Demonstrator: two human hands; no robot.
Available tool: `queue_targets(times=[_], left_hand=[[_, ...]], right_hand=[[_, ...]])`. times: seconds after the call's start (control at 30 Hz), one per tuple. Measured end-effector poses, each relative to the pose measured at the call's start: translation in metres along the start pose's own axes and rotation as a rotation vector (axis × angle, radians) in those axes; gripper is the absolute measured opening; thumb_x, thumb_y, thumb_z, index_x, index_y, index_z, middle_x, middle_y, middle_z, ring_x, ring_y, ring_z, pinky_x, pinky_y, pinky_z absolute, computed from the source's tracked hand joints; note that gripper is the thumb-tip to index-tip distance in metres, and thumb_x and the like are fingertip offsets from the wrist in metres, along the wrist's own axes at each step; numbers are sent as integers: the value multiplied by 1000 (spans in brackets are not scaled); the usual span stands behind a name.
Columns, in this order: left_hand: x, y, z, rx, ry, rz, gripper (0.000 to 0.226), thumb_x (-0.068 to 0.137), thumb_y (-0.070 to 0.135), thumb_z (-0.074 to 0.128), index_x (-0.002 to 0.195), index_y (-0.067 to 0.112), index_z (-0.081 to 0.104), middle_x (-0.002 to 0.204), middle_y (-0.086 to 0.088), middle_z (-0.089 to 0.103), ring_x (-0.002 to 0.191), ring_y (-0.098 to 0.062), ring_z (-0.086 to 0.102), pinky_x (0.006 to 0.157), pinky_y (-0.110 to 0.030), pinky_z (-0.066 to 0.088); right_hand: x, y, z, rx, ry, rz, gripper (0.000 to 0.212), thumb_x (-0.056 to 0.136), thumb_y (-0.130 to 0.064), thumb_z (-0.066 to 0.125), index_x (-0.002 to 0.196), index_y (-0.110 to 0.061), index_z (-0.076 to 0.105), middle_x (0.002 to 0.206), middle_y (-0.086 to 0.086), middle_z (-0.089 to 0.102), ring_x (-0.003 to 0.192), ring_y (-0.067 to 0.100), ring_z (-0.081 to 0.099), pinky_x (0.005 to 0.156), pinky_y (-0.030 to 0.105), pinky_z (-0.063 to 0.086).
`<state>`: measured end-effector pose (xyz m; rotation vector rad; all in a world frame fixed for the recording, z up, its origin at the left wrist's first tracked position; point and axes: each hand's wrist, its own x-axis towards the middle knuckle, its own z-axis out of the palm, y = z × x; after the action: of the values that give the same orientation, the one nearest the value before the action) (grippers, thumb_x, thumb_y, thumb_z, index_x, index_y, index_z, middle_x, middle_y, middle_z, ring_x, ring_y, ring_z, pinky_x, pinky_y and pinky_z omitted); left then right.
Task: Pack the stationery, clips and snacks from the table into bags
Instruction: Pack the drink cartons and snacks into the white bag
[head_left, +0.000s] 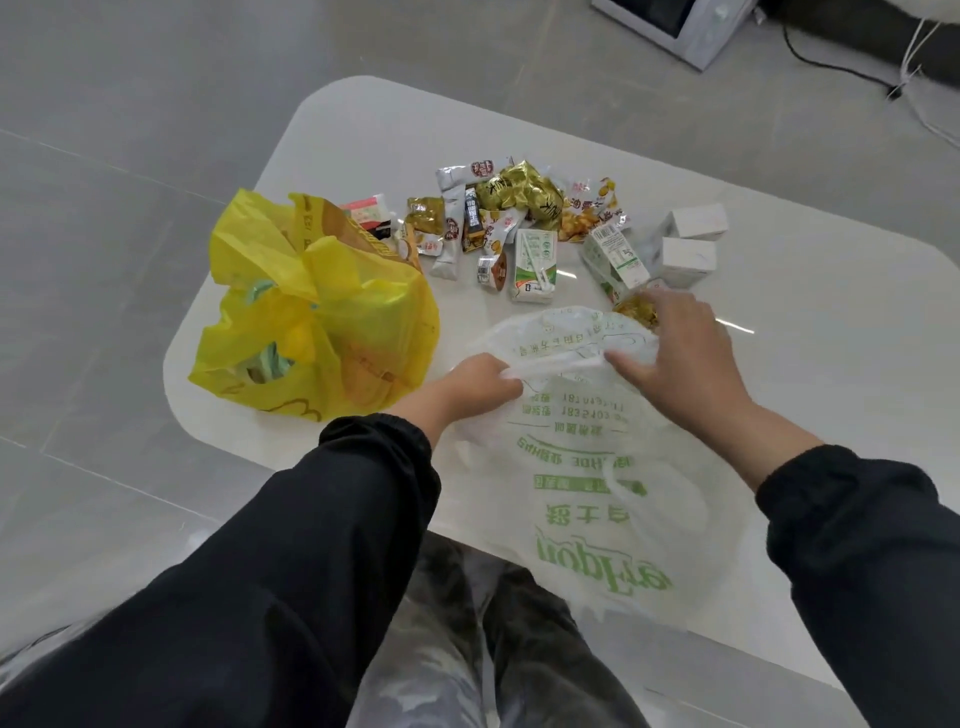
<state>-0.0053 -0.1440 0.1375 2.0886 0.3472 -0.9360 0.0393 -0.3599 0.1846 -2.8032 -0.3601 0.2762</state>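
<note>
Left hand (470, 384) pinches the rim of the white bag (597, 499), which lies flat at the near edge of the counter (810, 374). Right hand (680, 358) grips a gold snack packet (638, 312) right at the bag's mouth. The snack pile (519, 218) sits just beyond, with a stuffed yellow bag (322, 322) to the left.

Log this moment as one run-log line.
left hand: grips white bag rim | right hand: on gold snack at bag mouth, grip unclear | yellow bag: filled | other snacks: on table
</note>
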Motion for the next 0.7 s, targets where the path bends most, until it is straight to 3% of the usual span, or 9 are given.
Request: queue_targets(times=[0.1,0.17,0.23,0.3,0.33,0.4,0.53,0.63,0.7], left_hand=[[-5,-2,-15,-221,-71,-64,11,87,19,60,90,10,66,81,-4,65,71,-17,62,58,-23,50],[-5,-10,-24,-304,-144,-93,13,84,15,66,96,9,67,85,-6,68,71,-19,65,58,-24,53],[-3,-20,-31,-328,-198,-112,18,81,7,69,99,8,67,89,-10,69,75,-22,66,65,-32,57],[1,-31,-38,-296,-220,-115,25,81,1,67,106,7,64,100,-16,67,86,-27,65,80,-45,56],[3,-34,-42,-256,-232,-114,28,82,0,66,109,9,63,107,-18,65,91,-27,64,85,-48,54],[6,-39,-51,-163,-276,-107,30,84,2,64,111,17,63,111,-12,65,98,-26,64,88,-44,54],[9,-31,-69,122,-367,-155,28,92,32,59,117,18,60,122,-9,63,106,-25,62,94,-40,50],[11,-22,-74,459,-405,-256,71,93,62,35,142,10,38,147,-6,39,134,-26,39,109,-37,30],[13,-21,-71,506,-398,-320,80,92,67,24,146,8,31,155,-8,27,142,-26,26,113,-39,21]], right_hand=[[-5,12,16,-319,-272,-38,88,69,-50,75,140,-20,35,155,9,18,143,28,15,113,57,6],[0,27,28,-373,-392,11,54,77,-28,71,125,-15,51,158,9,11,145,29,9,113,60,1],[7,30,33,-232,-446,23,26,80,-2,58,104,-11,62,148,10,38,137,29,32,113,55,17],[15,23,29,21,-520,94,27,80,10,52,91,-10,66,109,8,64,110,29,56,89,36,44],[20,17,24,101,-572,144,27,80,12,53,84,-11,66,93,7,65,96,28,60,72,29,46],[33,13,20,222,-667,251,26,80,13,50,83,-8,66,83,10,64,79,26,60,58,26,47],[43,11,19,166,-953,366,17,86,1,44,91,-3,60,93,18,61,85,27,57,72,32,46],[44,8,29,100,-961,453,14,94,-8,45,84,-12,54,82,4,50,90,22,49,76,30,40],[45,11,42,226,-852,515,14,93,-11,49,100,-3,58,100,13,58,96,29,55,80,34,45]])
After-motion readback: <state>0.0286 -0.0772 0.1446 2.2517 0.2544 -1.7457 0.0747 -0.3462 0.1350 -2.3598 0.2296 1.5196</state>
